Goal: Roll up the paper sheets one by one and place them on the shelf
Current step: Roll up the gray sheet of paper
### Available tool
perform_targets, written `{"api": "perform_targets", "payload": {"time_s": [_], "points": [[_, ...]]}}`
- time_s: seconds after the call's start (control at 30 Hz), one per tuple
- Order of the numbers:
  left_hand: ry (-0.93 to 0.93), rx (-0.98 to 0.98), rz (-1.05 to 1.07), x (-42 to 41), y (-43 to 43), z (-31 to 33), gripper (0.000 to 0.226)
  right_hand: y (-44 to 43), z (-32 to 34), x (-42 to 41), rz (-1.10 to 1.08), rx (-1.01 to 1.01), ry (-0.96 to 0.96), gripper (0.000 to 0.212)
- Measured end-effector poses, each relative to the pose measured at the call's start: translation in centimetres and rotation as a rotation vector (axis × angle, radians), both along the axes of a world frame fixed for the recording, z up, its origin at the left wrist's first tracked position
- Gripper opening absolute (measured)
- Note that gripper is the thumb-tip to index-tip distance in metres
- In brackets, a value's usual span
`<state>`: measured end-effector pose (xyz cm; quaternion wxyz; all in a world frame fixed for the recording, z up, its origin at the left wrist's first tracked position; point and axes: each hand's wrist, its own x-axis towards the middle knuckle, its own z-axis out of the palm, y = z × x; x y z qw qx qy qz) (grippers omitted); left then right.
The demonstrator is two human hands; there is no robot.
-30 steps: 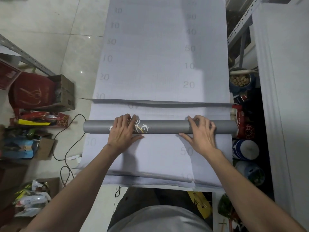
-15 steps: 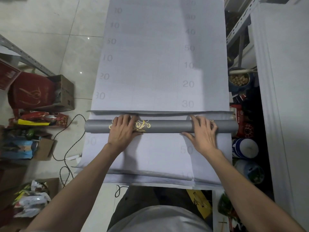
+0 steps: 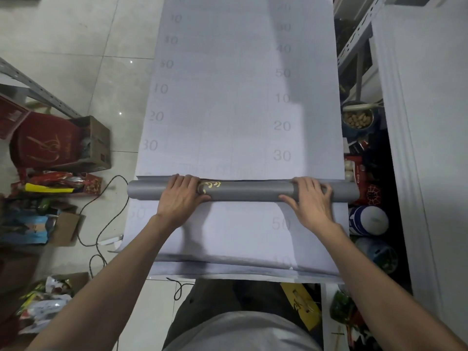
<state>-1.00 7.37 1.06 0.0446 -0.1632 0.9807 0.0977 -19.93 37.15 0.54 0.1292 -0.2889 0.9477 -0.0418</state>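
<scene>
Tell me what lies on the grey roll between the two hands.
In the head view, a gold scroll ornament shows on the grey rolled paper tube beside the left hand; the rest, to the right hand, is bare grey.

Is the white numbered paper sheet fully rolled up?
No: the white sheet lies mostly flat beyond the grey paper roll under the left hand and right hand.

Dim, cool indoor light. Small glare spots on the floor (image 3: 131,62), upper left. Soft shadows cross the paper (image 3: 240,97). Edges bend and blur.
</scene>
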Motion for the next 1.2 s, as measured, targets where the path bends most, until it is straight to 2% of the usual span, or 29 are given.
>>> {"api": "perform_targets", "payload": {"time_s": [0.17,0.4,0.6,0.8,0.97,1.2], "points": [[0.011,0.07,0.015,-0.2,0.2,-0.3,0.042,-0.2,-0.3,-0.1,0.026,-0.026,-0.028,0.057],[-0.063,0.113,0.009,-1.3,-0.9,-0.8,0.038,-0.7,-0.1,-1.4,0.065,-0.018,-0.015,0.06],[-0.034,0.114,-0.048,-0.3,-1.1,1.0,0.045,0.5,1.3,0.3,0.059,-0.037,-0.057,0.061],[0.183,0.07,-0.2,-2.1,-2.4,7.3,0.047,2.1,7.3,3.1,-0.098,-0.236,0.129,0.052],[0.315,0.089,-0.404,-7.1,-1.9,11.9,0.046,4.8,12.3,5.2,-0.292,-0.289,0.277,0.045],[0.363,0.149,-0.74,-15.5,7.0,15.5,0.053,13.2,16.0,10.3,-0.609,-0.285,0.505,0.047]]}}
